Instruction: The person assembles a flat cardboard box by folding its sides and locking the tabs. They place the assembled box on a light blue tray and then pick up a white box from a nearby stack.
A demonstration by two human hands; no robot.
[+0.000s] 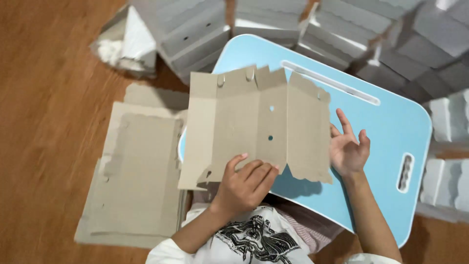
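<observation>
A flat, creased cardboard blank (259, 124) hangs tilted over the blue counter (391, 127), left hand (246, 183) pinching its lower edge, right hand (348, 146) spread open beside it; so thin a grip could let the sheet sag or slip.

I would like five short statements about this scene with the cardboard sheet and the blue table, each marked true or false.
1. The left hand grips the lower edge of the flat cardboard sheet. True.
2. The right hand is closed into a fist. False: its fingers are spread open at the sheet's right edge.
3. The sheet lies over a light blue table. True.
4. A stack of flat cardboard lies on the wooden floor at the person's right. False: it lies at the left.
5. Folded grey-white boxes are piled beyond the table. True.
</observation>
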